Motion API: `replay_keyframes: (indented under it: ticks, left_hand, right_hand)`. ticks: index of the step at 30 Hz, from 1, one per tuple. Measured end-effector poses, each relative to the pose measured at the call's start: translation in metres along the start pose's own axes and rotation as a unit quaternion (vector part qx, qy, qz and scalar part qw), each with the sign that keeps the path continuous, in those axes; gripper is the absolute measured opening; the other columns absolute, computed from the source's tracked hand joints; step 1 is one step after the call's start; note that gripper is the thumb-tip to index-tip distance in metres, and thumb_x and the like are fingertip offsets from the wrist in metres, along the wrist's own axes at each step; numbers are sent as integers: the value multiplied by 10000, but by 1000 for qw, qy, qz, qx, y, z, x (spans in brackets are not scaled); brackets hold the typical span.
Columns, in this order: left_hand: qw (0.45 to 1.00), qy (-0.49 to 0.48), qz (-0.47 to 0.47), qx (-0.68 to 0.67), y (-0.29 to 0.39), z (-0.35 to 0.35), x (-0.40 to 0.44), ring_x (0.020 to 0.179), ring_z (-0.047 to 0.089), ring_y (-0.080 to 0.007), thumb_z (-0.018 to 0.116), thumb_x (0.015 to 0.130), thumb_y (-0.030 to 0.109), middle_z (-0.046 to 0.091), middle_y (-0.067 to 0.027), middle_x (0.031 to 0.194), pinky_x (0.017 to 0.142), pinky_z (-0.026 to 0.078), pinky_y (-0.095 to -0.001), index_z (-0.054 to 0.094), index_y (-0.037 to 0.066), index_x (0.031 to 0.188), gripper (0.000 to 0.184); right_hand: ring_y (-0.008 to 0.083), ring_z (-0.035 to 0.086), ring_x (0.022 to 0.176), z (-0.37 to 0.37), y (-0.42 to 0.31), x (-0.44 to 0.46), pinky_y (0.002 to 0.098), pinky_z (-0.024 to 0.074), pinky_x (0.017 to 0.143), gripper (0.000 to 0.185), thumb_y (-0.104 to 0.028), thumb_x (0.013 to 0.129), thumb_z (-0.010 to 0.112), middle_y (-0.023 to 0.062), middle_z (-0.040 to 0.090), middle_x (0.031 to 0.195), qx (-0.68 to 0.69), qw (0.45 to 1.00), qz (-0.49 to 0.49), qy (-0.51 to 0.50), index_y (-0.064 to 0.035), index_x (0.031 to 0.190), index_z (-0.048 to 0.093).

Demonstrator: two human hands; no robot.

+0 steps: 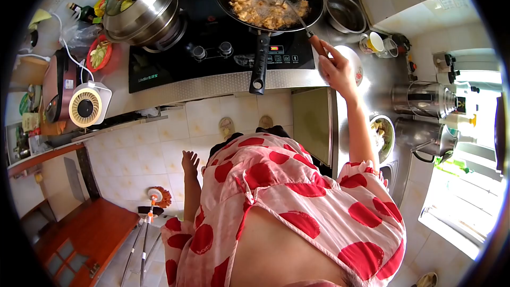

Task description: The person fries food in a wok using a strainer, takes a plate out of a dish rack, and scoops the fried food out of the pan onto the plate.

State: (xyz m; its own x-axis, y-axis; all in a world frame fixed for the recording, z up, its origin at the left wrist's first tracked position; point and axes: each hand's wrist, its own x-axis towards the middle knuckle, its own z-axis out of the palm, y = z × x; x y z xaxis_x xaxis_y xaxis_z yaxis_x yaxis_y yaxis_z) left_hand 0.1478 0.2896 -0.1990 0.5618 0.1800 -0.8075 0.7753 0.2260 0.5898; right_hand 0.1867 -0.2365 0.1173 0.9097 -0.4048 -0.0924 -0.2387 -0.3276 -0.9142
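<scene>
My right hand (338,72) is closed around the brown handle of a skimmer (317,45). The skimmer's round metal head rests among golden-brown pieces of food (249,8), which bubble in oil in a black frying pan (260,61). That pan sits on the black glass stove (175,66), its handle pointing toward me, and nobody's hand is on it. My left hand (189,161) hangs at my side over the floor, fingers apart, holding nothing. Beneath my right hand, partly covered by it, a white plate (355,59) lies on the counter.
Left of the pan stands a lidded steel pot (146,16), near a red bowl of cut vegetables (99,54) and a small fan (86,107). To the right are a steel bowl (346,13), a kettle (419,99) and a bowl of food (388,138). A mop (155,196) stands behind on the left.
</scene>
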Motion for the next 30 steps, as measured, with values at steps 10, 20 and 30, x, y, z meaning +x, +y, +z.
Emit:
replay_keyframes:
  ticks: [10,20,30]
  left_hand:
    - [1000,6,-4,0,-6,-11,-4,1123,456,-269,425,837,562,382,-142,1308,874,402,-413,278,-10,1312,757]
    - [999,28,-15,-4,-8,-9,-12,1121,467,-261,409,864,514,416,-140,1279,874,423,-391,326,-5,1282,672]
    - [1000,23,-13,-2,-8,-8,-11,1116,472,-260,404,869,505,421,-138,1277,872,423,-387,327,-1,1282,658]
  right_hand:
    - [4,273,405,15,-7,9,159,183,343,412,-155,873,506,-51,378,571,121,989,84,-22,-92,1271,423]
    - [39,389,492,2,8,23,199,315,455,385,-143,847,545,-23,458,573,-18,995,-53,79,-82,1224,490]
    - [8,324,511,-11,34,86,147,248,375,408,-118,881,469,-35,595,834,155,986,41,-36,-73,1282,407]
